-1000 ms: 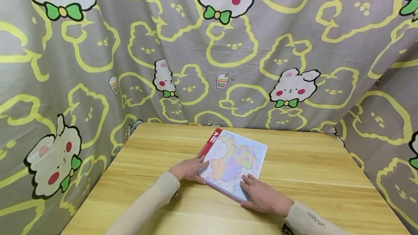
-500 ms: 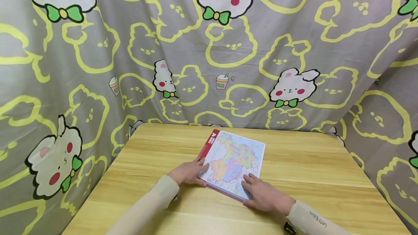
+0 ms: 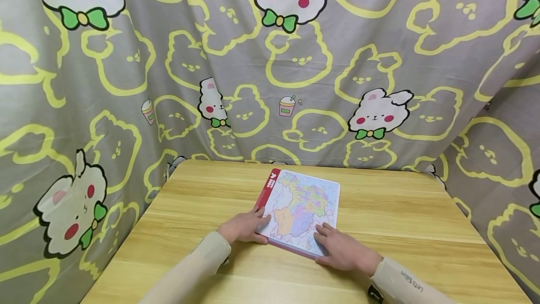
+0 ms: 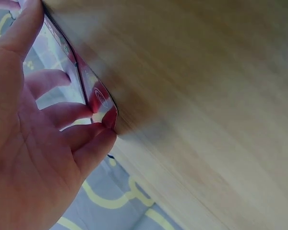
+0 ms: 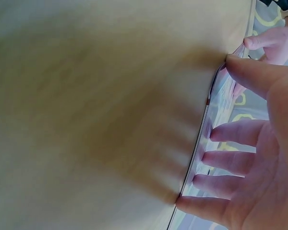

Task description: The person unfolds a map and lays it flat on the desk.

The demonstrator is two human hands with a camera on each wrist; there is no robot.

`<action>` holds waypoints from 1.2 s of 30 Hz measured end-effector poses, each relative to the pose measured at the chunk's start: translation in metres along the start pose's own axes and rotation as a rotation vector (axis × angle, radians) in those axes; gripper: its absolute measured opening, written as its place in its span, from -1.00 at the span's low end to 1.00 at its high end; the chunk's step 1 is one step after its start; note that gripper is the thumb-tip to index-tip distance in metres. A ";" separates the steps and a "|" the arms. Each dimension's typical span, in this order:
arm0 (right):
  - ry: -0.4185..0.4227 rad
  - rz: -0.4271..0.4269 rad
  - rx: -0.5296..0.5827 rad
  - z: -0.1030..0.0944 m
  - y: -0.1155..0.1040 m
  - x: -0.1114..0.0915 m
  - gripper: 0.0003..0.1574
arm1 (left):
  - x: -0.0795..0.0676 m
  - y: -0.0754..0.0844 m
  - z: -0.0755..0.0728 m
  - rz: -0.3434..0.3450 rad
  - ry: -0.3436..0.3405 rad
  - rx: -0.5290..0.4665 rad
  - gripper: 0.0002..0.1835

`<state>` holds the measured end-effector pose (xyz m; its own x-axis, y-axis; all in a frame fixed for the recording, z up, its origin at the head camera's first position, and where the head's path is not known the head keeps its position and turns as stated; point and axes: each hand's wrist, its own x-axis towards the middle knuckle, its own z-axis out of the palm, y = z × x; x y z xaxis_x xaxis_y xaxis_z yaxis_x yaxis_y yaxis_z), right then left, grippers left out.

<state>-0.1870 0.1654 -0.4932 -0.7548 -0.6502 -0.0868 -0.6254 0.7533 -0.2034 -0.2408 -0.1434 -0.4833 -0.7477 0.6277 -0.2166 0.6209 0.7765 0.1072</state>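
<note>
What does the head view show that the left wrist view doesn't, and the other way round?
Only the head view shows the coloured regions of the map board and the lettered right sleeve.
Only the left wrist view shows the palm of the left hand and a ring-shaped mark on the map board's red part.
Both show that hand touching the map board, the wooden table and the patterned curtain.

The head camera looks forward and down from the near side of the flat map-printed box (image 3: 299,203), farthest from it, its top face in view. Both wrist cameras sit close and tilted: one beside the box's left end, past the left hand (image 3: 242,225), the other beside its right end, past the right hand (image 3: 343,249). Head and right-wrist views share both hands.
</note>
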 end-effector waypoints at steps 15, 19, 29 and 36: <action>-0.001 0.008 0.008 0.000 0.010 0.005 -0.14 | -0.003 0.012 0.001 -0.064 -0.036 0.030 -0.18; 0.009 0.000 0.018 -0.001 0.013 0.005 -0.15 | -0.004 0.014 0.002 -0.067 -0.032 0.043 -0.19; 0.027 -0.019 -0.004 -0.001 0.023 0.012 -0.15 | -0.003 0.018 0.005 -0.087 -0.022 0.023 -0.23; 0.011 0.012 0.009 -0.005 0.026 0.018 -0.15 | -0.004 0.021 0.002 -0.086 -0.006 0.032 -0.25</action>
<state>-0.2174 0.1738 -0.4947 -0.7645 -0.6398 -0.0782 -0.6145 0.7601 -0.2113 -0.2239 -0.1297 -0.4823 -0.7973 0.5583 -0.2295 0.5616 0.8254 0.0572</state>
